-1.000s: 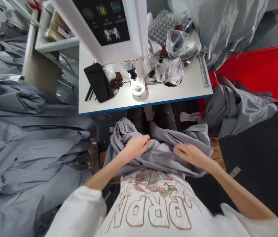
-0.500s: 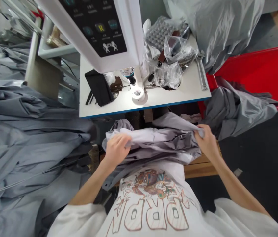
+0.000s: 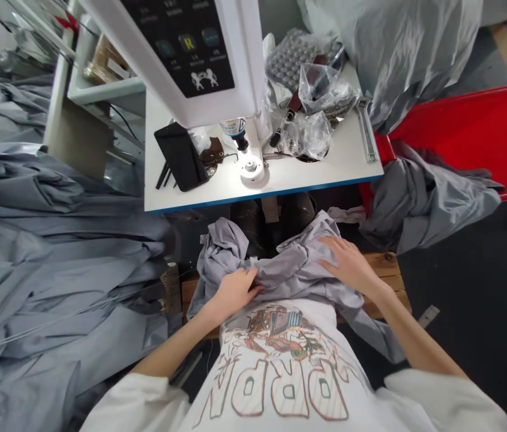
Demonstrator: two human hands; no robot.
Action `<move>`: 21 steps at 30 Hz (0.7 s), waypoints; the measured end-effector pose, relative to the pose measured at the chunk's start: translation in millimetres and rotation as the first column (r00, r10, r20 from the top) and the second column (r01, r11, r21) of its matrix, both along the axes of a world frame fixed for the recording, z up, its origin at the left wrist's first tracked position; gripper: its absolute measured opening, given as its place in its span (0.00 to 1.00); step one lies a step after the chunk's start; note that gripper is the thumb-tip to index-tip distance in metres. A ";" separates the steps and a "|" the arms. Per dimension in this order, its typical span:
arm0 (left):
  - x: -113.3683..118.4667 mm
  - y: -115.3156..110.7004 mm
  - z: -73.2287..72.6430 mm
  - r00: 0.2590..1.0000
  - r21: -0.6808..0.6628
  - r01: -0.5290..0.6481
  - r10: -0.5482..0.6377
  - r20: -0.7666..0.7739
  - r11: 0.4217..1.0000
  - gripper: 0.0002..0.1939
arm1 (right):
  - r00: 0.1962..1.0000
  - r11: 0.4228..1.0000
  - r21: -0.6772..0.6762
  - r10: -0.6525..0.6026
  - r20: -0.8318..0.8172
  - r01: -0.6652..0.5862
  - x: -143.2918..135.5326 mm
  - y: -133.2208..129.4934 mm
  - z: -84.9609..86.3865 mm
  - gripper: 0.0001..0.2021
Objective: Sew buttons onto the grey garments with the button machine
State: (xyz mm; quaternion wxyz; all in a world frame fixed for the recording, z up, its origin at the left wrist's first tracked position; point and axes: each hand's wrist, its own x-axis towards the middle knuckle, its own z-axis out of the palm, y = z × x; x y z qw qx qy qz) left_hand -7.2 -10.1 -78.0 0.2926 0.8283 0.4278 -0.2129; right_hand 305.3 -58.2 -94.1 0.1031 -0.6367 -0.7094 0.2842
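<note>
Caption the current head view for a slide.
Both the left hand and right hand on gray fabric across the lap, below a white worktop with a machine.

the light is uneven: the white desk (image 3: 347,171) is bright, whitest around the small round post (image 3: 252,169) near its edge, which throws a soft shadow to the right. the lamp itself is not visible. white glints speckle the clear plastic bags (image 3: 316,135), and pale sheen streaks the large plastic sheet (image 3: 415,48) at far right. the cloth (image 3: 280,270) is evenly lit, with soft shadows in its folds; the floor (image 3: 482,270) at right is almost black. a wide lens stretches the edges, and the far left corner is blurry.
</note>
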 end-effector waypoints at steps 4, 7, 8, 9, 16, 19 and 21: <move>2.3 0.6 19.8 0.993 0.265 0.046 -0.072 0.089 0.963 0.06 | 0.911 0.937 -0.035 0.329 -0.250 -0.348 -44.3 57.0 2.8 0.26; -12.4 -7.4 46.6 0.974 0.348 0.091 -0.156 0.162 0.933 0.03 | 0.838 0.857 -0.128 0.441 -0.322 -0.500 -53.7 61.3 24.1 0.11; -18.7 -11.3 55.8 0.961 0.327 0.127 -0.198 0.192 0.936 0.01 | 0.810 0.836 -0.109 0.478 -0.339 -0.539 -52.7 56.9 36.1 0.07; -24.8 -15.3 64.1 0.947 0.282 0.167 -0.234 0.222 0.945 0.01 | 0.775 0.813 -0.070 0.520 -0.360 -0.578 -50.2 50.8 49.3 0.06; -37.0 -13.6 93.2 0.907 0.381 0.198 -0.316 0.279 0.903 0.05 | 0.775 0.778 0.090 0.628 -0.068 -0.622 -29.4 22.6 102.1 0.03; -30.4 2.1 106.1 0.816 0.598 0.078 -0.395 0.421 0.798 0.06 | 0.837 0.795 0.264 0.502 0.217 -0.546 -29.9 27.9 117.6 0.06; -26.6 9.4 117.4 0.719 0.648 -0.048 -0.424 0.551 0.760 0.04 | 0.864 0.743 0.440 0.434 0.255 -0.504 -34.0 30.2 140.2 0.08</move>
